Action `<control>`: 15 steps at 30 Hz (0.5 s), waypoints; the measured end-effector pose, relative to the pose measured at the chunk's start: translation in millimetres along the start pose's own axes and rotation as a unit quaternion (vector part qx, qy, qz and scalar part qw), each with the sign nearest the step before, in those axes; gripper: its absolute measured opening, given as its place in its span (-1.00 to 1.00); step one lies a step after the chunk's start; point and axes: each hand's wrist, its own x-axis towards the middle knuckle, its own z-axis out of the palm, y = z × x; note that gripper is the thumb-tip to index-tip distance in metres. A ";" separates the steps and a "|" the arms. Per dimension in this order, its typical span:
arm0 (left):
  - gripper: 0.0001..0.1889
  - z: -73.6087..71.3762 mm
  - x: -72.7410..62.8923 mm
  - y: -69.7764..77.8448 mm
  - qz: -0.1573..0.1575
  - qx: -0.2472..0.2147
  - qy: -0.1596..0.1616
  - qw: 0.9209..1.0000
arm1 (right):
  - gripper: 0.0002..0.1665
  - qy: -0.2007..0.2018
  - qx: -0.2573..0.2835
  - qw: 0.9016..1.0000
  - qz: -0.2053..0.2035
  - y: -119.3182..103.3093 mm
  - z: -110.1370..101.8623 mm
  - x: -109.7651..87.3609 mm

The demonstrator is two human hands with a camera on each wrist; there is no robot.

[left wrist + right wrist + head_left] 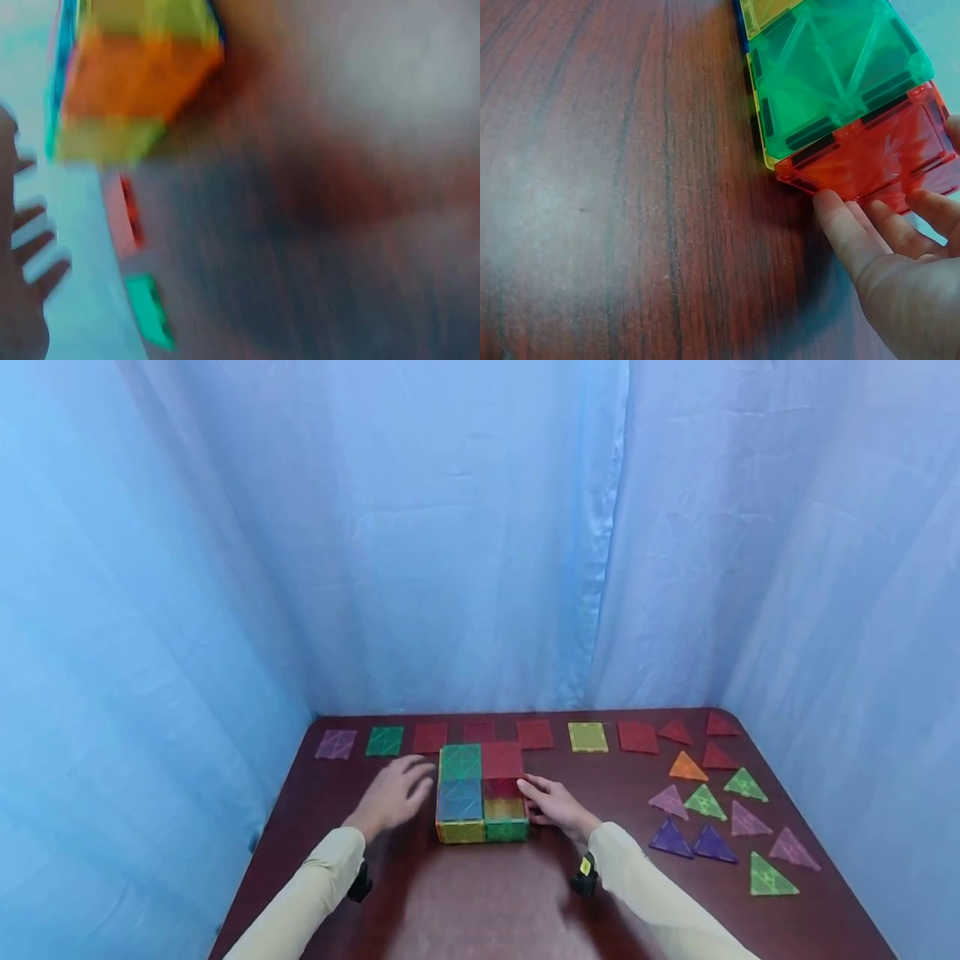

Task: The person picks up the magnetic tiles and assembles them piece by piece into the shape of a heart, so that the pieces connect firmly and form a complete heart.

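Note:
A low box of translucent magnetic tiles (461, 799) stands mid-table. Green and red squares form its back top, with a blue square at front left; the front right section shows dark red and amber. My right hand (555, 802) is at the box's right side, thumb by the top edge. In the right wrist view, its extended fingers touch the red side tile (877, 154), beside a green front tile (840, 71). To the left, my left hand (393, 789) hovers apart from the box, fingers spread and loosely bent, holding nothing; the left wrist view is blurred.
Along the back edge lies a row of square tiles, including a purple one (336, 744), a green one (385, 741), a yellow one (587, 737) and several red ones. Several triangle tiles (705, 802) are spread at the right. Blue curtains (450, 543) surround the table.

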 end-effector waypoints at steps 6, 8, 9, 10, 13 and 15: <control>-0.45 -12.9 15.7 -68.3 -0.186 0.045 -0.013 0.981 | -0.05 0.005 0.004 1.000 -0.012 4.8 -0.7 -1.1; -0.40 -16.3 15.2 -85.3 -0.230 0.029 -0.046 0.972 | -0.04 0.003 0.004 1.000 -0.013 6.6 0.9 -2.0; -0.38 -17.1 14.2 -92.1 -0.244 0.023 -0.059 0.968 | -0.04 0.001 0.005 1.000 -0.011 7.6 2.0 -2.5; -0.37 -17.1 13.0 -98.2 -0.249 0.026 -0.073 0.965 | -0.03 -0.001 0.004 1.000 -0.011 8.5 2.9 -2.8; -0.37 -15.7 11.1 -108.8 -0.242 0.036 -0.101 0.964 | -0.04 -0.002 0.006 1.000 -0.018 9.1 4.2 -2.6; -0.38 -12.2 11.3 -113.3 -0.233 0.040 -0.109 0.965 | -0.04 0.002 0.004 1.000 -0.022 8.7 3.7 -2.1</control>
